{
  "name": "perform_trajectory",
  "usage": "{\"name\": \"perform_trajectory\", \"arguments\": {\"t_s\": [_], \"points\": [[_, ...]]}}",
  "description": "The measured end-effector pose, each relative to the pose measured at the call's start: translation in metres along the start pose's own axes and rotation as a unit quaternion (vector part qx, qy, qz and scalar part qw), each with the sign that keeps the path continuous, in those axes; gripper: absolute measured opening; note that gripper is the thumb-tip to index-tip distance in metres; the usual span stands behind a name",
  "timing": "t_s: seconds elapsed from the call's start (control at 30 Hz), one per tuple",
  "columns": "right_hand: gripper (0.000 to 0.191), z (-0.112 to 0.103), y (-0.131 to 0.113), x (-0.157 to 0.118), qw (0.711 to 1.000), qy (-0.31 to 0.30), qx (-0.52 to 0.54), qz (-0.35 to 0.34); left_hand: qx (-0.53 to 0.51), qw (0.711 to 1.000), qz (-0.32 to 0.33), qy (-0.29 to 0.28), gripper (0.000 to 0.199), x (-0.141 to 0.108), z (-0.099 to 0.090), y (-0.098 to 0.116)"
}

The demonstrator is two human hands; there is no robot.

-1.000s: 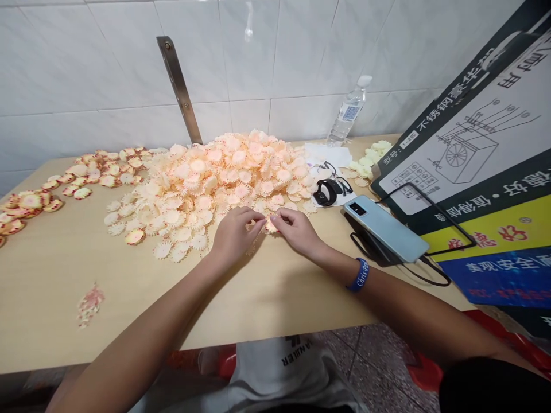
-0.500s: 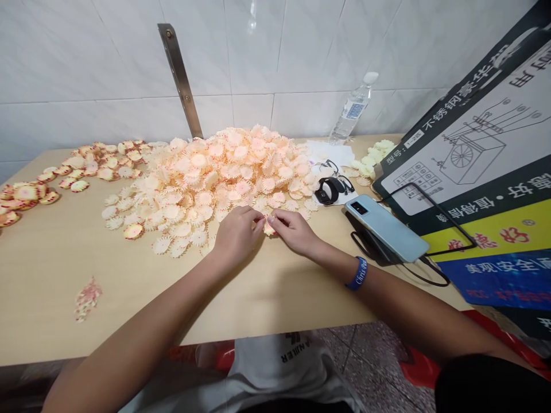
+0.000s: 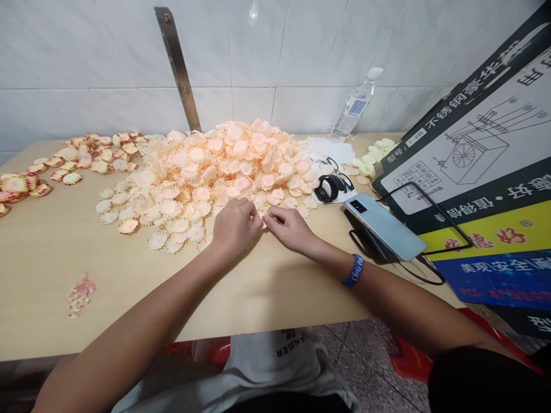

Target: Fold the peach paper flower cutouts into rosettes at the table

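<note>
Hands (image 3: 236,226) before disc heap (image 3: 224,163), bottle (image 3: 355,106) beyond

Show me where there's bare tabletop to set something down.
The table is bare between the left forearm and right forearm, and at left between the pink scraps and the flower-shaped pieces. Crowded: the back, heaped with those pieces, and the right, around the phone and printed panel.

Lt-blue phone (image 3: 390,228), black cable (image 3: 424,263) at its near end. Back-L of it: black watch (image 3: 327,195) (strap looped round), glasses (image 3: 344,182) alongside, white paper (image 3: 333,149) by them; clear bottle (image 3: 355,109) w/ white cap (image 3: 375,73) farther back. R of phone: big printed board (image 3: 473,126). Well L & behind: metal strip (image 3: 178,69) at tiled wall (image 3: 99,51).
</note>
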State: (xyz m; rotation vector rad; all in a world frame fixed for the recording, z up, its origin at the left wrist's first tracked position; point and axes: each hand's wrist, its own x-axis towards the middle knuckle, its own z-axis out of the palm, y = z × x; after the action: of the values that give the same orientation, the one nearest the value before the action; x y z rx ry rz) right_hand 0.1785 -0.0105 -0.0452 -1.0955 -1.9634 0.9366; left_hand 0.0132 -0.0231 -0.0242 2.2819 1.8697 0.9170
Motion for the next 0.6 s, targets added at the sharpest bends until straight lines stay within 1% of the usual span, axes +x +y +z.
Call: {"name": "perform_trajectory", "arguments": {"t_s": [0.1, 0.17, 0.23, 0.3, 0.37, 0.43, 0.5, 0.6], "points": [[0.037, -0.001, -0.002, -0.004, 1.000, 0.000, 0.009, 0.012, -0.005, 0.993, -0.083, 0.085, 0.016, 0.014, -0.017, -0.021], [0.036, -0.003, -0.002, -0.006, 0.999, 0.000, 0.036, 0.015, -0.048, 0.985, -0.111, 0.124, 0.011, 0.021, -0.029, -0.033], [0.037, -0.005, 0.000, -0.005, 0.998, 0.001, 0.068, 0.012, -0.112, 0.983, -0.097, 0.109, 0.009, 0.022, -0.037, -0.036], [0.039, -0.006, 0.002, -0.002, 0.996, -0.002, 0.090, 0.015, -0.154, 0.984, -0.064, 0.065, 0.012, 0.019, -0.037, -0.032], [0.041, -0.006, 0.004, -0.001, 0.994, -0.004, 0.103, 0.023, -0.166, 0.985, -0.046, 0.022, 0.017, 0.013, -0.034, -0.024], [0.042, -0.006, 0.004, -0.001, 0.993, -0.009, 0.114, 0.026, -0.164, 0.985, -0.048, 0.006, 0.023, 0.009, -0.030, -0.019], [0.042, -0.005, 0.001, -0.002, 0.993, -0.015, 0.117, 0.026, -0.157, 0.986, -0.043, 0.023, 0.030, 0.007, -0.027, -0.018], [0.041, -0.004, -0.004, -0.004, 0.993, -0.016, 0.110, 0.032, -0.153, 0.985, -0.002, 0.078, 0.035, 0.011, -0.027, -0.021]]}}
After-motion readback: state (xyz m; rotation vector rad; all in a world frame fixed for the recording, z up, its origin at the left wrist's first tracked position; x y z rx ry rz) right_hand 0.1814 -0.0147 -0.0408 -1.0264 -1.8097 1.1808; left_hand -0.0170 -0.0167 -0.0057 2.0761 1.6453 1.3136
